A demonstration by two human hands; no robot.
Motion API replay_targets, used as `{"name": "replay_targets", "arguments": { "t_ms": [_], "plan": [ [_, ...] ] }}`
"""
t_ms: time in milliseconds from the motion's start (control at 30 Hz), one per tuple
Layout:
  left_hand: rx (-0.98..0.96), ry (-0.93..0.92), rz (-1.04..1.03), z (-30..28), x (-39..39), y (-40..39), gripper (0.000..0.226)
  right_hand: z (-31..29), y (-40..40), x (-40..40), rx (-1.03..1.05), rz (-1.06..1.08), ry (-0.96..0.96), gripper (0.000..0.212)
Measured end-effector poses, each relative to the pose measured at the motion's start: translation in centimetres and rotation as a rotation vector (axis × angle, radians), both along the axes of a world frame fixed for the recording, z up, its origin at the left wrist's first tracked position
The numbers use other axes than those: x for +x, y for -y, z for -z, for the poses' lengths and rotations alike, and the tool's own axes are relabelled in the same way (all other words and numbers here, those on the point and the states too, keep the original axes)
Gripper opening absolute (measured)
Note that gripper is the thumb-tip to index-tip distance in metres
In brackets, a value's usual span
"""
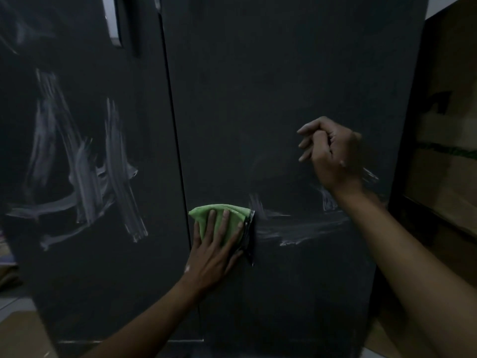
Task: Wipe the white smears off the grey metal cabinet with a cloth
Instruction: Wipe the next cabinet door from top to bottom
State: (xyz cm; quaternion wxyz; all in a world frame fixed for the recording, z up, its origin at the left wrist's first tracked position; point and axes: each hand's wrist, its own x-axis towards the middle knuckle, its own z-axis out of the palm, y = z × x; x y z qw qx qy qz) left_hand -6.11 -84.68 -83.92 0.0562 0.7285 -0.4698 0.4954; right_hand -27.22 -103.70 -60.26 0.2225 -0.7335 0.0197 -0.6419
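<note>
The dark grey metal cabinet (284, 73) fills the view, with two doors split by a vertical seam. My left hand (216, 251) presses a folded green cloth (219, 215) flat against the right door, just right of the seam, fingers straight. White smears (299, 228) run rightward from the cloth's edge. Heavier white smears (85, 171) cover the left door. My right hand (330, 156) rests against the right door higher up, its fingers curled into a loose fist holding nothing.
A silver door handle (113, 21) sits at the top of the left door. To the right of the cabinet stand brown cardboard boxes (449, 151). Pale floor tiles (15, 306) show at the lower left.
</note>
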Motion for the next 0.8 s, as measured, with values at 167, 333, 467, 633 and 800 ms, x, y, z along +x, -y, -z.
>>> {"name": "replay_targets", "arguments": {
  "t_ms": [167,333,467,633,800],
  "plan": [
    [-0.038,-0.002,0.02,-3.1,-0.4,0.7,0.076,-1.0,-1.9,0.5,-0.041,0.007,0.006,0.033],
    [-0.22,-0.019,0.036,-13.4,-1.0,3.0,0.075,-1.3,-1.4,0.1,-0.019,0.04,0.04,0.034],
    [-0.354,-0.069,0.002,-16.9,-1.9,4.6,0.075,-0.8,0.3,-0.4,0.001,0.08,0.049,0.032],
    [-0.406,-0.111,0.024,-14.2,-2.8,6.2,0.072,0.5,2.8,-1.5,-0.031,0.126,0.059,0.034],
    [-0.108,-0.035,0.118,-4.4,-3.9,6.1,0.07,1.2,5.0,-2.4,0.024,0.116,0.068,0.035]
  ]
}}
